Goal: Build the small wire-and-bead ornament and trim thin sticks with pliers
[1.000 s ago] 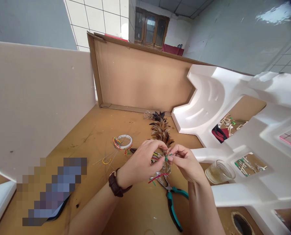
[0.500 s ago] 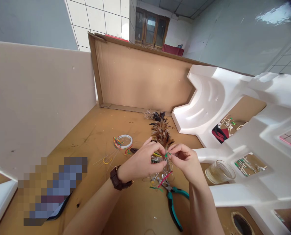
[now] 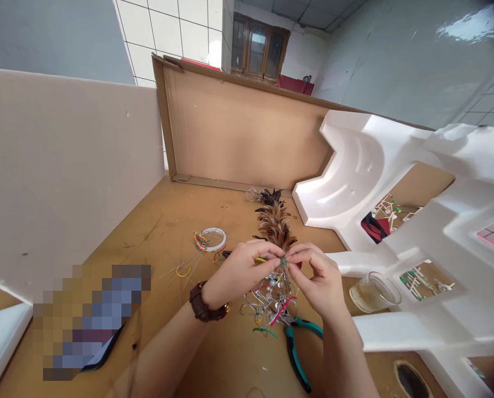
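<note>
Green thread sits at the near end of the feathers, between the two sets of fingertips. Left hand: thumb and fingers brought together in a pinch on the thread. Right hand: likewise pinched, thumb and forefinger nearly meeting on the thread from the other side; palm clear. Bead wires, a loose tangle of clear beads and silver loops, spread below the thread toward the wearer, a red strip and a green strand among them. Feathers run away from the hands, brown then black, ending at a silver tuft. Pliers lie on the bench, teal handles toward the wearer, head partly under the wires. Watch on left wrist. Left of the feathers: white ring with coloured threads, yellow curl near it. Far left: phone, blurred. Right of the right hand: glass with pale contents, beside white foam. Cardboard stands behind.
</note>
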`<state>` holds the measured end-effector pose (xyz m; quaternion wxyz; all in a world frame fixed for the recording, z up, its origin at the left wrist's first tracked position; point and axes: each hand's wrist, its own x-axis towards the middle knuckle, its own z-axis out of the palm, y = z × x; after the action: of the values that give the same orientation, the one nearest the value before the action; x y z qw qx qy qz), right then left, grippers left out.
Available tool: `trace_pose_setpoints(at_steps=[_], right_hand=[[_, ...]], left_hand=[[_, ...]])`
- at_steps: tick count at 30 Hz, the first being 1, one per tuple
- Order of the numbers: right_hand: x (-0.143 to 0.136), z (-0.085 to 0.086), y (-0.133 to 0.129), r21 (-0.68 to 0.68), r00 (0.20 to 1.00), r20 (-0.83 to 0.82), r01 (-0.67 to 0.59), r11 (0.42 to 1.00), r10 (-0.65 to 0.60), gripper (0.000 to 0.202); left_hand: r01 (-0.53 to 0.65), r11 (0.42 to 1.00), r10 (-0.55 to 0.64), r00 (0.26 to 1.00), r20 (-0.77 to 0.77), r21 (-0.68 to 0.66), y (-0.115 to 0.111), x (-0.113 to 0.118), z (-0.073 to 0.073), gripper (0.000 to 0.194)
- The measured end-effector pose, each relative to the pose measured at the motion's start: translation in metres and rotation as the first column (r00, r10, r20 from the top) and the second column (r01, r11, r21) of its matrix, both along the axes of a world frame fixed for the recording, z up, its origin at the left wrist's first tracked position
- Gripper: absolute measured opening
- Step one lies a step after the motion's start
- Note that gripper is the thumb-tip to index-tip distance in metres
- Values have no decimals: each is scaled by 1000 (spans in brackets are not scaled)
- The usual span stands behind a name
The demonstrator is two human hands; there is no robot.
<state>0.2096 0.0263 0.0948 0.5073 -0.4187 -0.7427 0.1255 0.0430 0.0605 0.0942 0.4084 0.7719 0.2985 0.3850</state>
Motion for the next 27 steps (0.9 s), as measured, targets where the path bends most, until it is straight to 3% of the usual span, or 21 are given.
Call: trace_pose_setpoints(at_steps=[12,20,27], right_hand=[[1,2,-2,-17,1000,-10,-11,1000,11,9],[3,4,-3,-90,977,-183,-124,988,106,14],[8,4,-2,-145,970,-203,-169,975,138,15]], left_hand=[[-47,980,64,994,-86,191,0,0,1,13],[-79,950,88,996,-17,303,-8,1,7,11],[-230,918,213,973,87,322,-8,-3,11,10]])
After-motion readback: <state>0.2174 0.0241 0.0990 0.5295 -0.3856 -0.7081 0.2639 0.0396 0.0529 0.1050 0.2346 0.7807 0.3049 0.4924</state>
